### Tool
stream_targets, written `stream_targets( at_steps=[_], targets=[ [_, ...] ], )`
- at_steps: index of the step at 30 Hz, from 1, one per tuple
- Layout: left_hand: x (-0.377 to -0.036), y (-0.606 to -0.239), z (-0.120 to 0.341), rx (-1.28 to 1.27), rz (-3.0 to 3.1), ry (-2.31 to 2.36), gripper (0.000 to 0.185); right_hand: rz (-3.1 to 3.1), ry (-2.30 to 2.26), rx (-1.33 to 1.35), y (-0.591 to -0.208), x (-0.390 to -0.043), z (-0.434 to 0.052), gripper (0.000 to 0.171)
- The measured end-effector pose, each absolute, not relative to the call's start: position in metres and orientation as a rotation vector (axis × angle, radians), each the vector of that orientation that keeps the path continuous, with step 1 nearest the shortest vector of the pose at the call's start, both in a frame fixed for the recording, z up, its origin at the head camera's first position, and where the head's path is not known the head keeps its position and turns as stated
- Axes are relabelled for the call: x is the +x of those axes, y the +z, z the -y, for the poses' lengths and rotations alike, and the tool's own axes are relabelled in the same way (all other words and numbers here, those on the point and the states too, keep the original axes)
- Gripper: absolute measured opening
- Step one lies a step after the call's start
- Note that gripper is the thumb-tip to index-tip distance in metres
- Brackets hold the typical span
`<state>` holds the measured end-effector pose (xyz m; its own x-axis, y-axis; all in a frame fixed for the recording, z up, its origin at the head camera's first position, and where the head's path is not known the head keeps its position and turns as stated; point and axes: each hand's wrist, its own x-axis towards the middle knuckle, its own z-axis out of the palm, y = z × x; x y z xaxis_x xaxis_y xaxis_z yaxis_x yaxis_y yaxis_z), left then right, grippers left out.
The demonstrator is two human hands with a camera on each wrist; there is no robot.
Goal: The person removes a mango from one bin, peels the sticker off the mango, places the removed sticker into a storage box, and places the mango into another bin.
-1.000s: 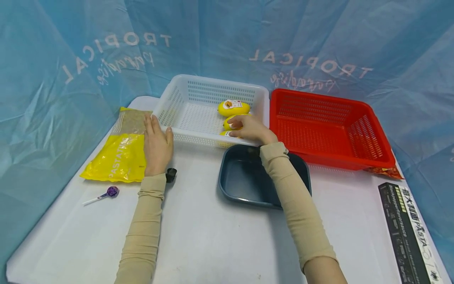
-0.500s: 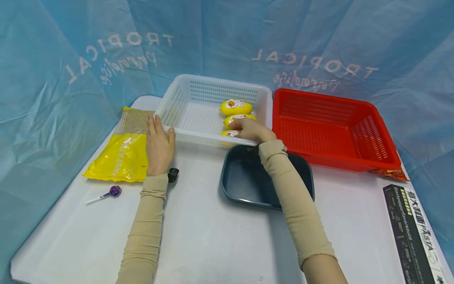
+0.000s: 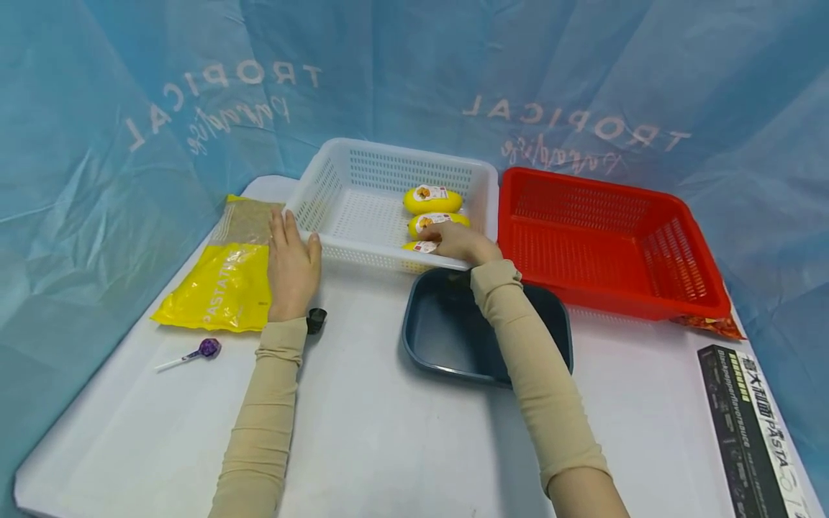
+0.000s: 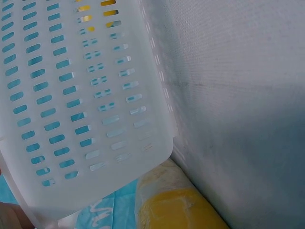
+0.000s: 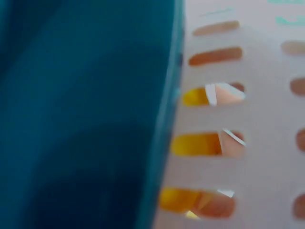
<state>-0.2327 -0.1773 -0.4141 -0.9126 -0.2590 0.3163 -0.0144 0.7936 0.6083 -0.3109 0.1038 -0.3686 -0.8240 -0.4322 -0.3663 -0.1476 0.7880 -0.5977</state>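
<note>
My right hand [image 3: 461, 243] reaches over the front rim of the white basket [image 3: 363, 248]. Its fingers grip the nearest yellow oval pack [image 3: 421, 247], whose white label shows beside the thumb. Behind it lie a middle yellow pack [image 3: 440, 221] and a far yellow pack [image 3: 432, 200], both labelled. Through the basket slots, the right wrist view shows yellow [image 5: 195, 144] and parts of fingers [image 5: 217, 205]. With fingers straight, my left hand [image 3: 293, 277] rests at the basket's front left corner. A finger [image 4: 13, 217] shows at the rim in the left wrist view.
Under the right forearm stands a dark blue tray [image 3: 447, 338]. A red basket [image 3: 570, 244] adjoins the white one, with an orange-red packet [image 3: 712, 326] beneath its corner. A yellow pasta bag [image 3: 227, 280] and lollipop [image 3: 207, 348] lie left; a black pasta box [image 3: 745, 424] lies right.
My right hand has gone lower into the white basket, and its fingers have closed round the nearest yellow pack. The left hand stays at the basket corner.
</note>
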Motion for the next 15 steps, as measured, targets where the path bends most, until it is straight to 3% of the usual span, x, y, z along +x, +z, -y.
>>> stream_targets(
  at_steps=[15],
  targets=[
    [-0.2288,-0.4126,0.1765,0.202,2.604,-0.866,0.063,-2.486,-0.688,-0.483,-0.3697,-0.3110,-0.1026,0.054]
  ],
)
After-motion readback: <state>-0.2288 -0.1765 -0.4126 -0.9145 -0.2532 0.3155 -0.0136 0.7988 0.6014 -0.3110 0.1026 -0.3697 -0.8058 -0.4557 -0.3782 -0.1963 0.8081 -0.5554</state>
